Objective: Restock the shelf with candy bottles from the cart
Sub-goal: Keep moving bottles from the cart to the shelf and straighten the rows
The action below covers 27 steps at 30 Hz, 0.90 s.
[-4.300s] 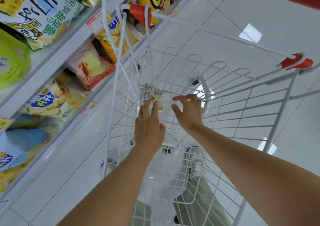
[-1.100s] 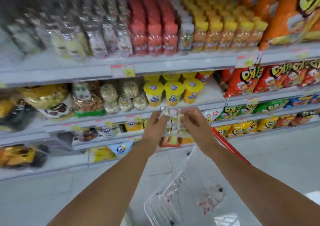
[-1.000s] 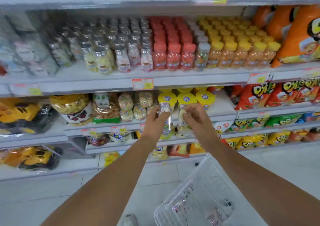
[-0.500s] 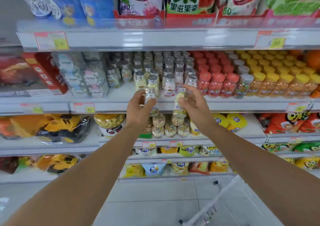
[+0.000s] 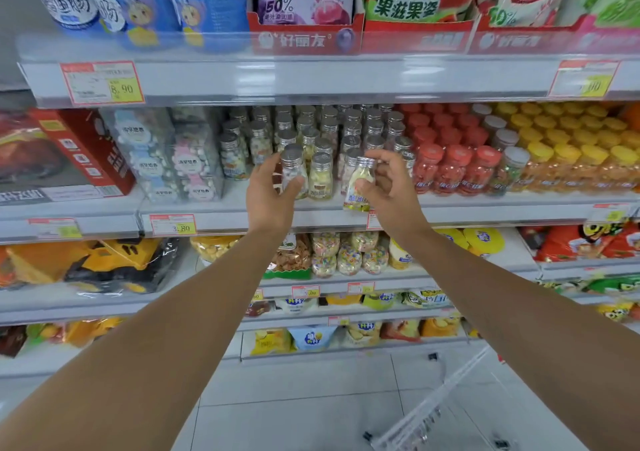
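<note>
Pale floor tiles (image 5: 294, 409) lie below us, and the wire cart (image 5: 433, 412) shows blurred at the lower right of our view. Both our forearms reach up and forward to the middle shelf (image 5: 214, 215). Our left hand (image 5: 272, 198) curls round a silver-capped candy bottle (image 5: 293, 173), which is upright at the shelf's front edge. The hand hides its base, so we cannot tell whether it stands on the shelf. Our right hand (image 5: 391, 187) pinches a yellow-filled candy bottle (image 5: 360, 187) between thumb and fingers. It is slightly tilted, its base hanging in front of the shelf's front lip and off the board. Between the two held bottles a front-row bottle (image 5: 320, 179) stands on the shelf edge. Behind it, rows of silver-capped bottles (image 5: 325, 125) run to the shelf's back. Red-capped bottles (image 5: 450, 170) stand beside them on the right, and yellow-capped bottles (image 5: 568, 153) fill the shelf's right end.
</note>
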Each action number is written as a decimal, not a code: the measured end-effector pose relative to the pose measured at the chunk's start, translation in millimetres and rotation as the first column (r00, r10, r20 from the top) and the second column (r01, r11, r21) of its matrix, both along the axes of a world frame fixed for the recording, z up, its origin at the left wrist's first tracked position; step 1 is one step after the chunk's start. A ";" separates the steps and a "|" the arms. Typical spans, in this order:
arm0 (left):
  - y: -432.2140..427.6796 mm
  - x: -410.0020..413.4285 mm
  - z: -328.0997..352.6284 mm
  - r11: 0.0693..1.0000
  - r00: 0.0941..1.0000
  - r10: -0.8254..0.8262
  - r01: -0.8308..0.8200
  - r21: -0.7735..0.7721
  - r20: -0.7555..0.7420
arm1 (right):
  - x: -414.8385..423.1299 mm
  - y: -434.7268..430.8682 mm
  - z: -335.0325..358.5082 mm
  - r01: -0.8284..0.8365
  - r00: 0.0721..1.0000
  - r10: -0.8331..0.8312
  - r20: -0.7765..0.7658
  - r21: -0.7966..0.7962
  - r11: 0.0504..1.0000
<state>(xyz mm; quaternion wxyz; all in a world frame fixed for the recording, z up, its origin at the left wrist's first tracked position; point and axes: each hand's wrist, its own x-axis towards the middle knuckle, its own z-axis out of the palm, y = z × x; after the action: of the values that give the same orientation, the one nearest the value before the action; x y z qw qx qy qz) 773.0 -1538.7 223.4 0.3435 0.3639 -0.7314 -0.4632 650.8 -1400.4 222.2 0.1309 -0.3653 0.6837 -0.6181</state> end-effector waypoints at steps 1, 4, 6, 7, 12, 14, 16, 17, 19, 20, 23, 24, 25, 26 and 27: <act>-1.8 -1.2 -0.8 1.000 1.000 0.002 -0.002 -0.012 0.008 | -0.2 -0.4 -0.7 0.001 1.000 -0.001 -0.014 0.010 1.000; -5.4 -3.2 -2.6 0.998 0.999 -0.003 0.005 -0.065 0.035 | -0.9 -1.4 -4.2 0.012 0.999 -0.012 -0.038 0.013 1.000; -6.5 -3.9 -1.6 0.996 0.999 -0.006 0.010 -0.089 0.044 | 0.0 -2.2 -5.3 0.016 0.999 -0.016 -0.042 0.001 1.000; -7.4 -4.3 -1.6 0.995 0.999 -0.011 0.016 -0.096 0.046 | 0.3 -2.3 -5.5 0.018 0.999 -0.018 -0.044 -0.002 1.000; -11.5 -10.2 -4.5 0.989 0.997 -0.048 0.057 -0.138 0.068 | -1.1 -0.2 -4.8 0.018 0.999 -0.018 -0.037 -0.018 1.000; -11.0 -12.2 -7.4 0.990 0.992 -0.029 0.046 -0.136 0.121 | -2.2 2.0 -4.8 0.013 0.999 -0.013 -0.035 -0.017 1.000; -11.0 -12.8 -9.3 0.992 0.987 -0.004 0.024 -0.126 0.160 | -4.1 4.0 -4.0 0.011 0.999 -0.012 -0.039 -0.017 1.000; -11.2 -13.1 -9.8 0.991 0.986 0.001 0.021 -0.132 0.169 | -5.5 5.0 -3.5 0.011 0.999 -0.011 -0.039 -0.012 1.000; -10.8 -14.0 -10.5 0.985 0.980 0.007 0.027 -0.171 0.197 | -8.0 6.5 -2.6 0.012 0.999 -0.013 -0.042 -0.002 1.000; -10.2 -14.2 -10.7 0.980 0.977 0.013 0.029 -0.198 0.211 | -8.7 6.8 -2.5 0.017 0.999 -0.017 -0.051 -0.002 1.000; -6.8 -12.2 -11.8 0.968 0.973 0.048 0.010 -0.249 0.224 | -8.2 8.1 -1.9 0.023 0.997 -0.023 -0.079 -0.005 1.000; -6.1 -10.5 -12.3 0.968 0.972 0.060 -0.001 -0.252 0.226 | -7.6 8.6 -2.0 0.016 0.996 -0.016 -0.089 0.003 1.000; -6.2 -8.2 -13.0 0.967 0.971 0.069 -0.009 -0.253 0.230 | -6.4 8.8 -1.5 0.005 0.995 -0.003 -0.105 0.019 1.000; -7.5 -5.6 -14.2 0.967 0.968 0.073 -0.011 -0.253 0.238 | -5.3 8.5 -1.0 -0.006 0.992 0.010 -0.123 0.038 0.999; -9.8 -2.7 -15.5 0.968 0.966 0.074 -0.010 -0.252 0.249 | -3.2 7.5 0.2 -0.021 0.991 0.027 -0.134 0.052 0.998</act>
<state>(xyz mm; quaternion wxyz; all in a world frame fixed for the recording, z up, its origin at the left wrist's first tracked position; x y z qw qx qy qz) 770.3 -1548.5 207.9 0.2986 0.3905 -0.8139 -0.3096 647.7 -1392.9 222.4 0.1010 -0.4110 0.7019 -0.5729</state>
